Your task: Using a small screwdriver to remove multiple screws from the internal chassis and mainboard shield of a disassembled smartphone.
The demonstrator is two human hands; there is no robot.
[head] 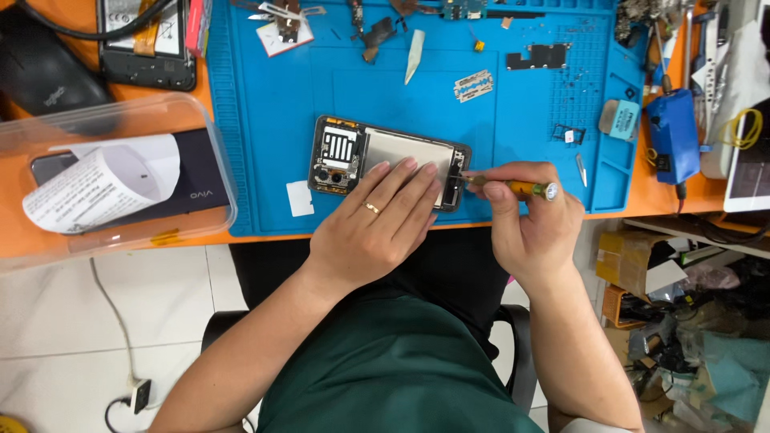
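While the left hand [377, 220] lies flat with its fingers spread on the open phone [388, 162], the right hand [525, 220] pinches a small screwdriver [513, 187]. Its tip touches the phone's right end. The phone lies on the blue mat [265, 120], near the front edge, with its back cover off and its metal plate showing. This looks like the screw-turning step at that end. The next move seems to call for a steady tip, kept straight in the tiny screw, and a firm press from the left hand so the phone cannot slide. A razor blade [473, 85] and a clear box [112, 172] sit apart.
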